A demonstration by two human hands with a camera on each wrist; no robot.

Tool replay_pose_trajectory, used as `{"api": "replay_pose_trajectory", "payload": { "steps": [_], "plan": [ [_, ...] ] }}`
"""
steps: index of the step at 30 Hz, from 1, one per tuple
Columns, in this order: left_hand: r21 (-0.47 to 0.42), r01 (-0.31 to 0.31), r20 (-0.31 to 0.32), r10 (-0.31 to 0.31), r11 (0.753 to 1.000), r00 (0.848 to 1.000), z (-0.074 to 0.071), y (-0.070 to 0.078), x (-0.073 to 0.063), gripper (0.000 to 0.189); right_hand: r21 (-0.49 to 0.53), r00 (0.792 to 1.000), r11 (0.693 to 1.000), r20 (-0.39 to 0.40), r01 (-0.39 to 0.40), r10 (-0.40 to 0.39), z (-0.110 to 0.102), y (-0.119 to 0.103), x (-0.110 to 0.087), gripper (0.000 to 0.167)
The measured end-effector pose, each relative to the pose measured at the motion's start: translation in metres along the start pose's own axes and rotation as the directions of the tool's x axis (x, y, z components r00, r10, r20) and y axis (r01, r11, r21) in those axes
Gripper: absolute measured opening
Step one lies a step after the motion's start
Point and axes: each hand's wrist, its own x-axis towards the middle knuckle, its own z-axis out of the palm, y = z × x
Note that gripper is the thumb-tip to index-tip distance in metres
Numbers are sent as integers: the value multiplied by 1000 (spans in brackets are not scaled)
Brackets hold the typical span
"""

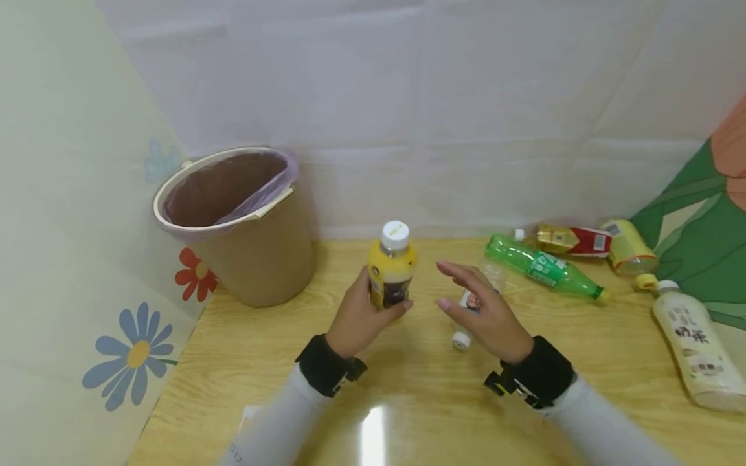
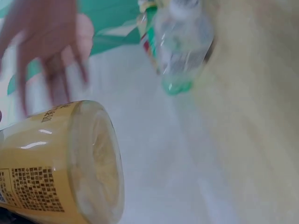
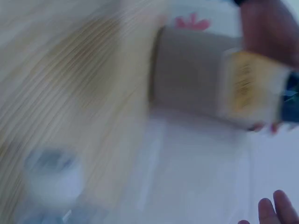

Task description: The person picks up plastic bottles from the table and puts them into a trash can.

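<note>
My left hand (image 1: 358,318) grips a yellow drink bottle (image 1: 394,272) with a white cap, held upright above the table. In the left wrist view the yellow bottle (image 2: 42,163) shows its base and a printed code. Apart from it, to the right, my right hand (image 1: 486,310) has thumb and fingers spread with nothing between them. Beneath and behind that hand lies a clear bottle (image 1: 462,340) with a white cap, partly hidden by the hand. The right wrist view is blurred and shows the yellow bottle (image 3: 247,86) in the left hand.
A brown bin (image 1: 262,259) with a purple liner stands at the left by the wall. To the right lie a green bottle (image 1: 544,268), a red-and-gold bottle (image 1: 574,239), a yellow-labelled bottle (image 1: 629,246) and a large milk-tea bottle (image 1: 696,346) on the wooden table (image 1: 431,395).
</note>
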Motion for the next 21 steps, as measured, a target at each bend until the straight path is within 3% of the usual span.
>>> {"api": "replay_pose_trajectory", "payload": {
  "steps": [3,6,9,12,15,18,21],
  "plan": [
    [6,-39,-70,39,999,997,-21,7,7,71,-214,999,977,46,5,5,-7,26,0,60],
    [-3,-86,-123,85,996,989,-47,15,16,70,-395,994,918,106,33,10,-16,54,0,59],
    [-18,-123,-180,117,992,977,-76,27,25,71,-505,986,860,166,73,14,-24,73,-2,57],
    [-18,-165,-232,156,986,960,-105,40,31,72,-543,971,833,236,107,29,-31,83,-6,53],
    [-8,-205,-285,194,979,939,-131,51,34,71,-545,952,827,305,141,39,-37,86,-11,48],
    [-87,-275,-344,231,957,910,-155,61,39,69,-542,935,820,353,181,27,-44,86,-17,45],
    [-202,-330,-434,218,922,874,-177,69,44,64,-559,922,803,386,209,28,-50,86,-21,52]
  ]
}}
